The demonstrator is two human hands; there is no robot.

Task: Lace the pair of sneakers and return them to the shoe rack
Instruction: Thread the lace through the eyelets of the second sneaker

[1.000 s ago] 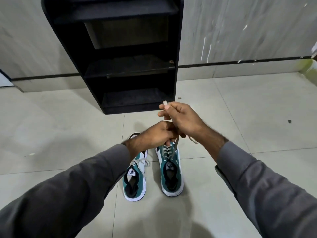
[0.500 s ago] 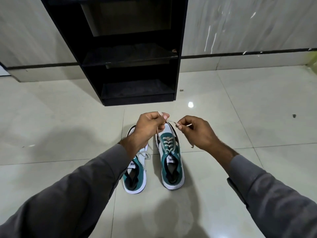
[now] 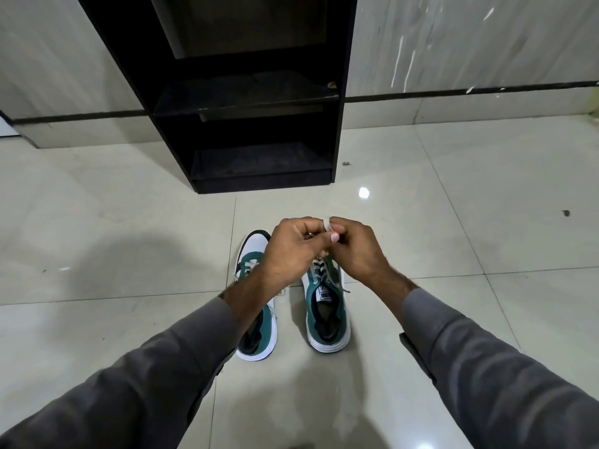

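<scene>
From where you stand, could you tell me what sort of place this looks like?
Probably a home entryway or hallway, though I cannot be sure. A black shoe rack stands against a pale marble-look wall, and a pair of green and white sneakers sits on a glossy tiled floor.

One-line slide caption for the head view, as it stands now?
Both hands, left hand and right hand, pinch a white lace above the right sneaker, facing the black shoe rack.

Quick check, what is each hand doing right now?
Left hand: closed, pinching the lace above the right sneaker.
Right hand: closed on the same lace.
</scene>
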